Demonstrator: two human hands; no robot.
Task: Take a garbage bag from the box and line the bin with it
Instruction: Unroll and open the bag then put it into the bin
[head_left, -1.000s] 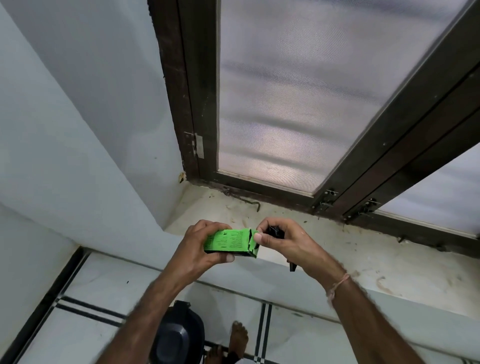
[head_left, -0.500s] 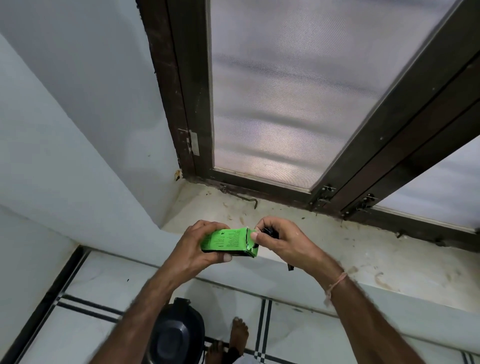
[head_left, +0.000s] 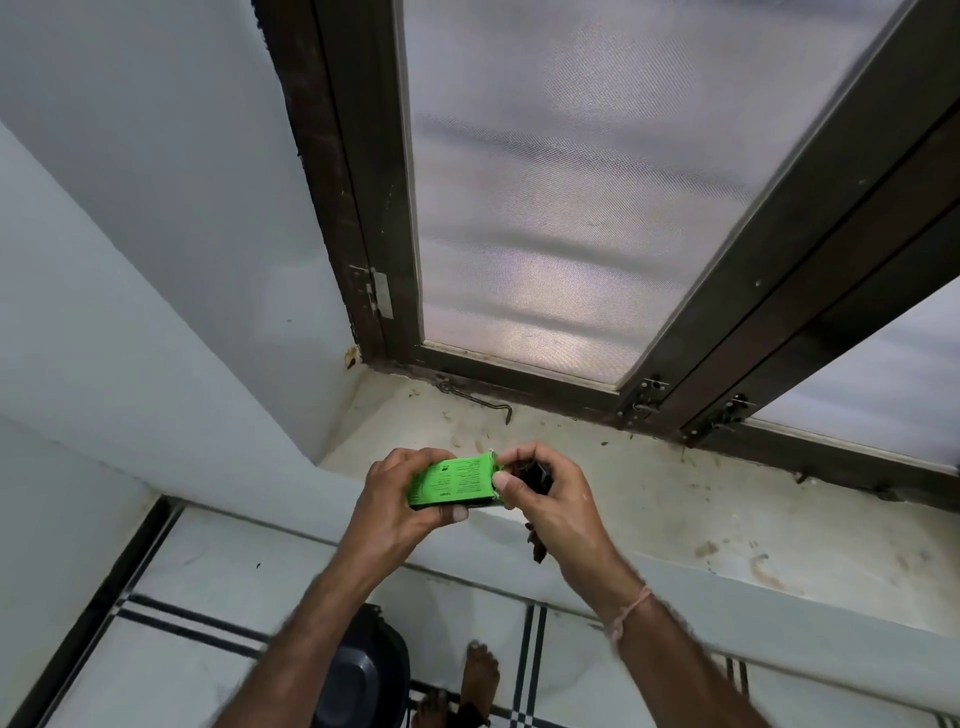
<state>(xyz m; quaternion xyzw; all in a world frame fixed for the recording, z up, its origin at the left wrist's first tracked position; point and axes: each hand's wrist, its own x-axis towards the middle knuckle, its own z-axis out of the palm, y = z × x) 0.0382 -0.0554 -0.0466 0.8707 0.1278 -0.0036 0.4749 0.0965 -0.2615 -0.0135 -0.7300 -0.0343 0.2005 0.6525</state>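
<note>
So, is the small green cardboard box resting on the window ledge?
No, the green cardboard box is held in the air by the left hand.

small green printed cardboard box (head_left: 451, 480): 1 | crumpled black plastic bag (head_left: 535, 475): 1 | round dark plastic bin (head_left: 358, 675): 1 | bare hands: 2, left (head_left: 395, 512), right (head_left: 553, 512) | bare feet on floor: 2 (head_left: 480, 675)

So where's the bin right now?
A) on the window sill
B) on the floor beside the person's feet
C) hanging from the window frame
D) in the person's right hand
B: the dark bin stands on the tiled floor next to a bare foot, below the hands; the left hand holds only the green box.
</note>
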